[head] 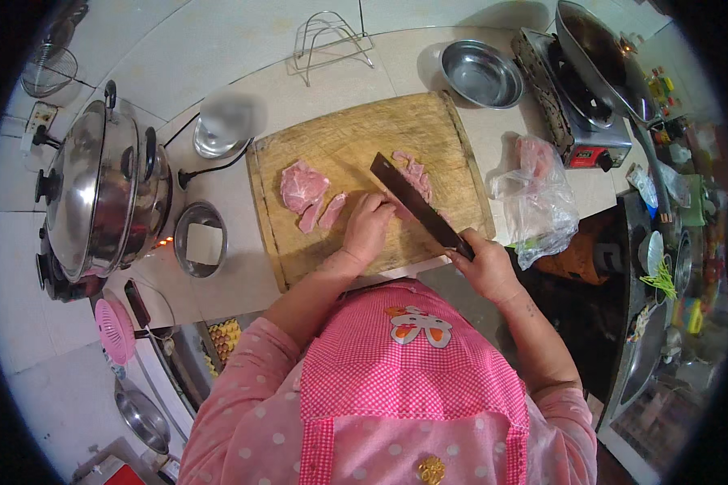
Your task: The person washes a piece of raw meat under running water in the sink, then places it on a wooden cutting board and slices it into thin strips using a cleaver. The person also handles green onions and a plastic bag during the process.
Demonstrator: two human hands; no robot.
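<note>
My right hand (484,262) grips the handle of a dark-bladed cleaver (417,203), which slants up and left over the wooden cutting board (352,133). Beside the blade, my left hand (370,224) rests with curled fingertips on a piece of raw meat, mostly hidden by the fingers and blade. Cut strips of raw meat (414,173) lie on the far side of the cleaver. To the left of my left hand are a larger chunk of raw meat (302,185) and a smaller strip (333,210).
Left of the board stand a metal bowl with a pale block (204,244) and a large steamer pot (79,194). A metal basin (482,74), a plastic bag (537,206) and a gas stove (591,142) with a wok are right. A wire rack (333,48) stands behind.
</note>
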